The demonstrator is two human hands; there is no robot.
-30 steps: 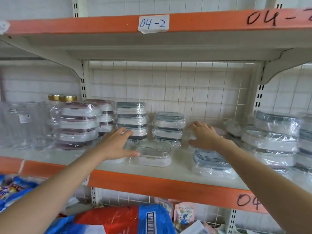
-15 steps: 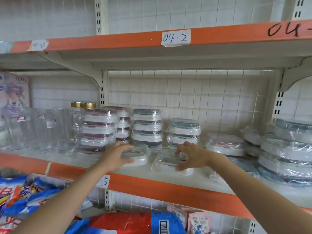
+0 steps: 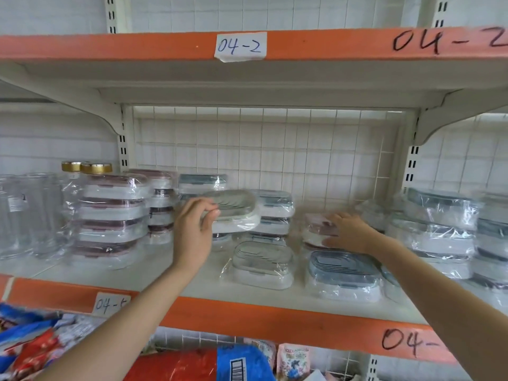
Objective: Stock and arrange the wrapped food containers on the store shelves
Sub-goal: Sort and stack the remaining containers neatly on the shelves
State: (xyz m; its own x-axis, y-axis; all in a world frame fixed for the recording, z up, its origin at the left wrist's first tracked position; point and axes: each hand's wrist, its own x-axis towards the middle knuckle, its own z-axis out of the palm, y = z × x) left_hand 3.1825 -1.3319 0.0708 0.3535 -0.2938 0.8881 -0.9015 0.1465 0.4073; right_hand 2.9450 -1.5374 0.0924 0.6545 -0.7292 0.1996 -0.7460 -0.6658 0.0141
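Shop aisle, retail shelving

White metal shelf [image 3: 192, 281] with orange front edges; handwritten "04-2" label [image 3: 240, 47] on upper edge; shrink-wrapped containers [image 3: 112, 221] stacked in rows; glass jars [image 3: 30, 215] at left end; packaged goods [image 3: 242, 364] below.

Bright, even light; motion-blurred centre

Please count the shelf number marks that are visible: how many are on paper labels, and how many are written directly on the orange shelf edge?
Paper labels: 2
Written marks on the orange shelf edge: 2
Total: 4
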